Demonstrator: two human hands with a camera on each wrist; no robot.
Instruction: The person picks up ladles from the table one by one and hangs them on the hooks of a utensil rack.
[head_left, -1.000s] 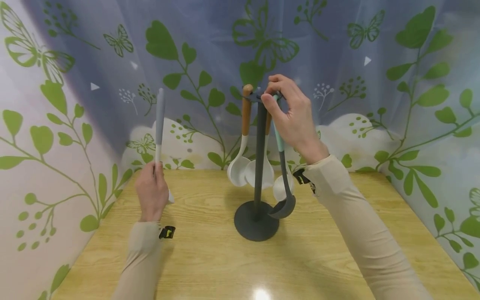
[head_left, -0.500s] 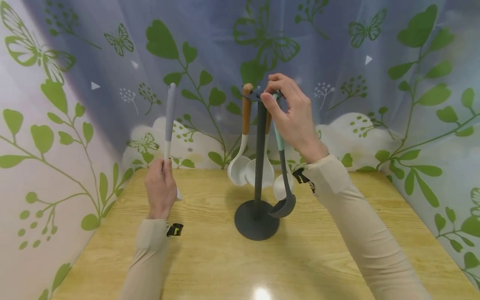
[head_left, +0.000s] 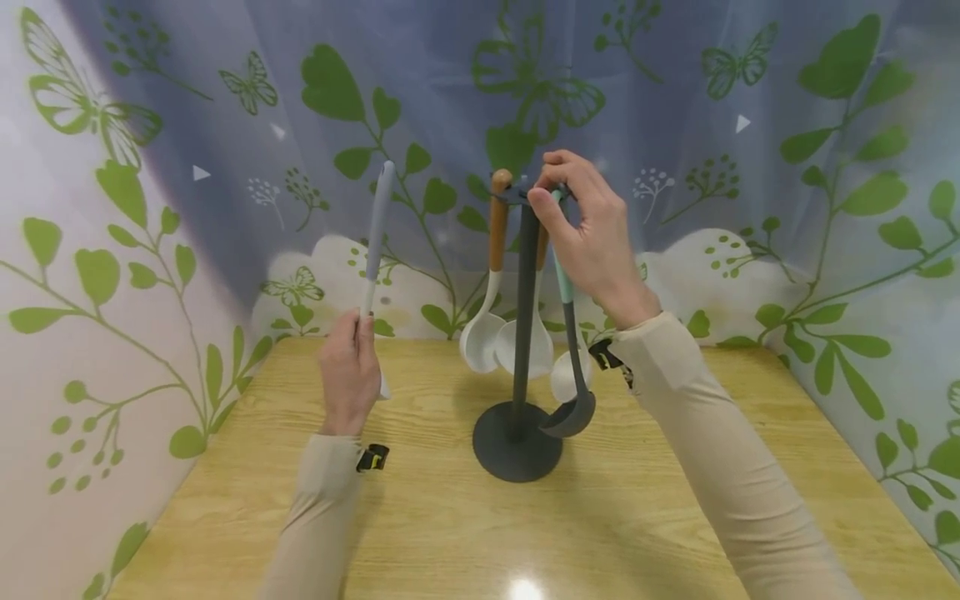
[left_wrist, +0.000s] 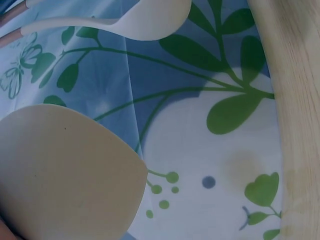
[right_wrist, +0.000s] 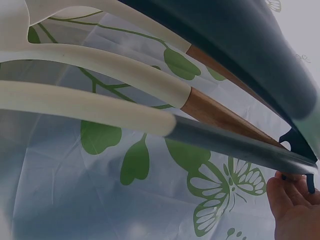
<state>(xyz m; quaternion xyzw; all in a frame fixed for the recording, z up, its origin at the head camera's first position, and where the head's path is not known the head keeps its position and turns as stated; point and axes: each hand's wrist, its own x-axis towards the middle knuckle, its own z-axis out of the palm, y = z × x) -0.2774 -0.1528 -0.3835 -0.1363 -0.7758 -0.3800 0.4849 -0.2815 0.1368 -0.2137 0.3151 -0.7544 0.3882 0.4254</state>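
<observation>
My left hand (head_left: 350, 375) grips a utensil with a grey-blue handle (head_left: 378, 221), held upright left of the stand. Its broad, pale, flat head (left_wrist: 70, 170), like a spatula's, points down below the hand and fills the lower left of the left wrist view. With thumb and curled fingers, my right hand (head_left: 592, 233) holds the hook ring atop the dark utensil stand (head_left: 521, 333). Right beside those fingers hangs a dark ladle (head_left: 572, 417) with a mint-green handle. In the right wrist view the fingertips sit at a dark hook (right_wrist: 310, 182), partly hidden.
A white ladle (head_left: 480, 342) with a wooden handle hangs at the stand's left. Behind the pole hang another wooden-handled white utensil (head_left: 542, 350) and a smaller white one (head_left: 567, 379). The round base (head_left: 510, 458) stands on the wooden table (head_left: 420, 517); a patterned curtain (head_left: 420, 83) encloses the back.
My left hand has moved right, towards the stand, carrying the grey-handled utensil, whose top now leans further right. The right hand stays at the hook ring.
</observation>
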